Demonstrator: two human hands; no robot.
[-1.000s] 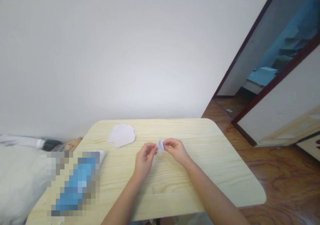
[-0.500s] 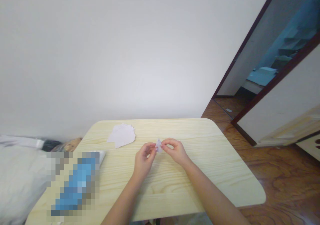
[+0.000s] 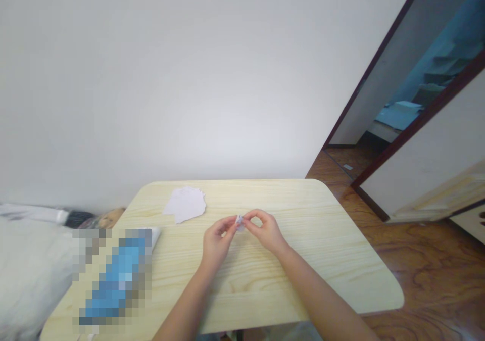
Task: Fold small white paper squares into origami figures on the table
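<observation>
We have pressed the folded paper (image 3: 239, 222) smaller, left hand (image 3: 215, 242) and right hand (image 3: 265, 231) both pinching it, near the untouched paper stack (image 3: 185, 204).

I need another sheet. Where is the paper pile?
In the head view, the paper pile lies on the table's far left, near the wall, beyond and left of the left hand.
</observation>
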